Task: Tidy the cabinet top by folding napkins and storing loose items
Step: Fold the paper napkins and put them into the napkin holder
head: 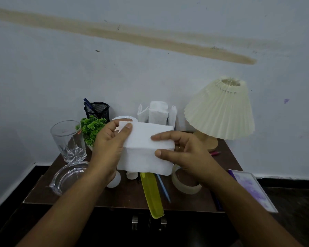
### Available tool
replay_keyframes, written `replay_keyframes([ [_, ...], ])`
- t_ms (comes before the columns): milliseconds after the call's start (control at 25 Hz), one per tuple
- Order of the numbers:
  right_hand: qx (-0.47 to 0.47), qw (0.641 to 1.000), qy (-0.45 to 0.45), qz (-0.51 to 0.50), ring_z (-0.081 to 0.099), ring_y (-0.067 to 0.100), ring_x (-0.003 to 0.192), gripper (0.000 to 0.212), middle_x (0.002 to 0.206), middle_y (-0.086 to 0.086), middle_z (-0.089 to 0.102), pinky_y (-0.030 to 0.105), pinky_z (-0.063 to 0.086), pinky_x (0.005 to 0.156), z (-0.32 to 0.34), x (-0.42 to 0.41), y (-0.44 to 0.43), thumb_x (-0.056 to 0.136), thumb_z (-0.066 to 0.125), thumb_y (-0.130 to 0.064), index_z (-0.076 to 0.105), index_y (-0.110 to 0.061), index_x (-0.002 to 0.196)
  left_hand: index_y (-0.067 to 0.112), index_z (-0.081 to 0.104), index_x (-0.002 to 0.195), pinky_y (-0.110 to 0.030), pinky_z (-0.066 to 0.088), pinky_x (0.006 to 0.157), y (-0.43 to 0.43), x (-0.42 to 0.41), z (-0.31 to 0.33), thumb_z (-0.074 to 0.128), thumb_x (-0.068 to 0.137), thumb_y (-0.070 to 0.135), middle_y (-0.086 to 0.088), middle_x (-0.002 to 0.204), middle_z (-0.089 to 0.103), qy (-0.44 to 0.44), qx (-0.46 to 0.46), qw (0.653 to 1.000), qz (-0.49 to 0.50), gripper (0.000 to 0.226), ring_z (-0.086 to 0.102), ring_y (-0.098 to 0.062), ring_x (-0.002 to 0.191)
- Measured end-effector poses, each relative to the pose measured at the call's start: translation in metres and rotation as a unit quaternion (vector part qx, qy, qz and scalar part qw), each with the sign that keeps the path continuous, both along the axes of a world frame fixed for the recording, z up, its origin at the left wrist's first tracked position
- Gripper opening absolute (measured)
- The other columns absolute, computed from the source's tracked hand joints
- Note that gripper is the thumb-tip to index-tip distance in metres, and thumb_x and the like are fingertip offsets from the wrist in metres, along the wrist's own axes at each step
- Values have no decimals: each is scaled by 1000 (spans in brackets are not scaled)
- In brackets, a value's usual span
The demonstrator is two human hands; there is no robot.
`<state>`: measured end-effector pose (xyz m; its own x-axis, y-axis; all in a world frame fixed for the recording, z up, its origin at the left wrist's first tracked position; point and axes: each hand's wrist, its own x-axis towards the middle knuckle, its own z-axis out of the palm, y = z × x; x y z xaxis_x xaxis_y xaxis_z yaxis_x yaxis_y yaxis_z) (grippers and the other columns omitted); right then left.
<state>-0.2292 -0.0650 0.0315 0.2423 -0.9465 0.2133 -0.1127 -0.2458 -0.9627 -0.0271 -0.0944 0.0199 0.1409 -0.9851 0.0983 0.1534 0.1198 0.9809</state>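
Observation:
A white napkin (144, 148) is held up above the dark wooden cabinet top (125, 196), with a fold line across its middle. My left hand (111, 145) pinches its upper left corner, thumb on the front. My right hand (187, 154) grips its right edge, thumb and forefinger on the front face. At the back, several more white napkins (158, 112) stand upright in a holder. A yellow-green comb (151, 193), a blue pen (163, 188) and a tape roll (185, 184) lie loose under the napkin.
A drinking glass (69, 139) and a glass ashtray (68, 177) sit at the left. Behind them are a green plant (91, 128) and a black mesh pen cup (97, 109). A pleated lamp (221, 109) stands at the right, a purple booklet (251, 188) at the right edge.

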Motion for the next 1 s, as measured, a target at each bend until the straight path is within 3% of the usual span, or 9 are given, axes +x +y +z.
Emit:
replay_keyframes([
  [80, -1, 999, 8, -52, 69, 15, 105, 24, 117, 0, 73, 29, 60, 79, -3, -2, -2, 86, 76, -3, 77, -14, 108, 35, 64, 124, -40, 57, 85, 0, 1, 1, 62, 96, 37, 3, 111, 71, -24, 21, 999, -32, 29, 66, -12, 100],
  [160, 7, 994, -20, -104, 70, 24, 106, 21, 115, 3, 74, 40, 62, 83, -5, -7, -7, 87, 76, -8, 78, -18, 105, 38, 55, 134, -27, 58, 77, 1, 1, 3, 64, 95, 31, 5, 106, 74, -27, 17, 994, -105, 41, 70, -7, 98],
  [280, 42, 988, -84, -122, 72, 28, 102, 25, 110, 7, 76, 38, 63, 77, -7, -15, -12, 85, 76, -3, 76, -16, 107, 19, 64, 127, -23, 59, 72, 0, 2, 4, 67, 91, 6, -6, 100, 79, -27, -26, 984, -172, 39, 74, -20, 97],
  [440, 40, 991, -50, -121, 73, 18, 89, 26, 102, 7, 77, 28, 60, 67, -6, -15, -10, 82, 75, 6, 74, -12, 102, 11, 75, 108, -22, 59, 76, -4, 6, -1, 72, 86, 1, -3, 102, 79, -87, -44, 984, -146, 25, 73, -22, 100],
  [640, 17, 987, -17, -159, 72, 28, 90, 12, 96, 11, 76, 40, 63, 73, -10, -15, -12, 86, 76, -5, 74, -9, 97, 26, 80, 95, -32, 61, 71, -7, 13, -5, 78, 84, 14, -4, 92, 77, -184, -91, 975, -89, 16, 71, -20, 84],
  [760, 12, 985, -8, -173, 71, 24, 85, 7, 90, 11, 75, 39, 62, 72, -9, -15, -11, 86, 76, -8, 75, -8, 93, 31, 79, 90, -39, 57, 69, -10, 17, -6, 79, 84, 23, -4, 93, 69, -229, -123, 964, -64, 10, 64, -24, 81],
  [880, 17, 984, 32, -173, 71, 26, 88, 7, 91, 11, 74, 44, 63, 74, -8, -16, -9, 86, 77, -12, 74, -10, 92, 25, 77, 90, -23, 57, 78, -11, 16, -4, 76, 86, 18, 6, 110, 67, -218, -147, 963, -52, 8, 65, -9, 98],
  [1000, -7, 986, 69, -151, 70, 23, 95, 16, 98, 4, 72, 44, 64, 74, -8, -14, -8, 87, 77, -23, 70, -14, 99, 20, 77, 97, -28, 61, 81, -9, 14, -1, 74, 85, 22, 6, 109, 74, -144, -113, 980, -80, 12, 70, -15, 100],
])
